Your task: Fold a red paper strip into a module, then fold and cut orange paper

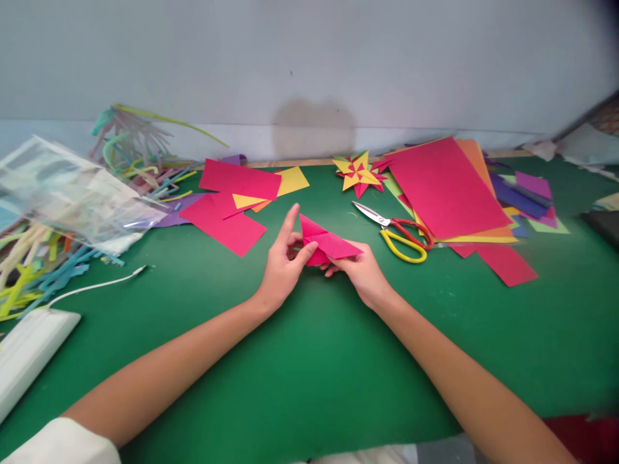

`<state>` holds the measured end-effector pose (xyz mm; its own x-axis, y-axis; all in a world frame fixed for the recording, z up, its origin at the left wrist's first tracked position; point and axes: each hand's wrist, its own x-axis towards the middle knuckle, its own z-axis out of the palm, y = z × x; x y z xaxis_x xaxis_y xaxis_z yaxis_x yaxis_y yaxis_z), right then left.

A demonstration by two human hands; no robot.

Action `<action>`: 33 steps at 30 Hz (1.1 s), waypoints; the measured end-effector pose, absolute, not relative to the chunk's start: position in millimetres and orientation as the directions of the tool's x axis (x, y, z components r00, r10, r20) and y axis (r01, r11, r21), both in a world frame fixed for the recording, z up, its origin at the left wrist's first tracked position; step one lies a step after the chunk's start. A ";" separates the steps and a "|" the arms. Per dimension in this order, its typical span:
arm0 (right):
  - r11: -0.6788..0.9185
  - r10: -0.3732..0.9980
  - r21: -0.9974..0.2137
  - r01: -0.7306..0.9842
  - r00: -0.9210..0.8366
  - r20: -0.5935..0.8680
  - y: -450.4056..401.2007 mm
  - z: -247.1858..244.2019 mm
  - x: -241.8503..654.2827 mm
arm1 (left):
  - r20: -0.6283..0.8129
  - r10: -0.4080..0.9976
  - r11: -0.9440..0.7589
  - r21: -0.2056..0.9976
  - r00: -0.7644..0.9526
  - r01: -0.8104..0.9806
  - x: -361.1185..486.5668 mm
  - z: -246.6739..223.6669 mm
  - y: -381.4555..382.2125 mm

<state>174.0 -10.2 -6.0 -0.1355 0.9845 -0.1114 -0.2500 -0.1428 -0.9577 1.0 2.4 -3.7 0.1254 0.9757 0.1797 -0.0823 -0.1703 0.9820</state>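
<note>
A folded piece of pink-red paper (325, 240) is held between my two hands above the green table. My left hand (284, 261) pinches its left side with the thumb on top, while the index finger points up. On the paper's lower right edge, my right hand (362, 270) grips with the thumb in front; its other fingers are partly hidden behind the paper. The paper has angled folds and a pointed tip to the right. Just beyond my right hand lie scissors (394, 231) with one red and one yellow handle loop, blades pointing left.
A red and yellow folded paper star (358, 174) lies near the wall. Large red sheets (449, 187) are stacked at right, red and yellow pieces (239, 179) at left. Pipe cleaners (46, 270), a clear plastic bag (72, 187) and a white power bank (36, 351) with cable occupy the far left.
</note>
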 end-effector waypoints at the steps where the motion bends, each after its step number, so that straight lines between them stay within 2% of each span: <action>1: -0.138 0.986 -0.958 -0.252 -0.127 -0.108 -10.4 -6.7 173.7 | 0.201 0.966 -0.197 0.980 0.160 -0.036 0.8 -2.9 1.8; 4: -0.080 0.994 -0.979 -0.187 -0.092 -0.063 -10.2 -8.4 175.6 | 0.251 0.942 -0.265 0.964 0.223 0.032 -0.1 -3.8 3.0; 9: 0.110 0.990 -0.982 0.153 -0.103 0.095 -11.4 -5.2 183.2 | 0.235 0.926 -0.233 0.972 0.295 -0.043 -2.7 -8.7 7.8; 12: 0.200 0.977 -0.951 0.236 -0.121 0.176 -12.0 -2.2 185.6 | 0.252 0.911 -0.270 0.963 0.327 0.010 -5.0 -9.4 8.7; 15: 0.181 0.978 -0.975 0.132 -0.130 0.164 -10.2 -3.6 184.2 | 0.278 0.901 -0.313 0.948 0.333 0.053 -6.6 -9.2 8.6; 19: -0.012 0.997 -0.993 -0.117 -0.076 -0.003 -6.8 -6.8 180.3 | 0.297 0.900 -0.315 0.949 0.318 0.005 -6.1 -7.2 8.1; 21: -0.050 0.998 -0.982 -0.183 -0.046 -0.043 -6.1 -6.1 179.6 | 0.300 0.902 -0.312 0.950 0.310 -0.009 -5.4 -5.7 7.8; 26: -0.060 0.998 -0.978 -0.199 -0.037 -0.054 -6.5 -2.2 181.7 | 0.304 0.920 -0.313 0.950 0.246 -0.002 -5.3 -5.3 8.2; 33: -0.135 0.974 -0.975 -0.176 -0.205 -0.098 -7.0 4.2 188.4 | 0.291 0.858 -0.302 0.952 0.423 -0.041 -8.6 -4.9 8.7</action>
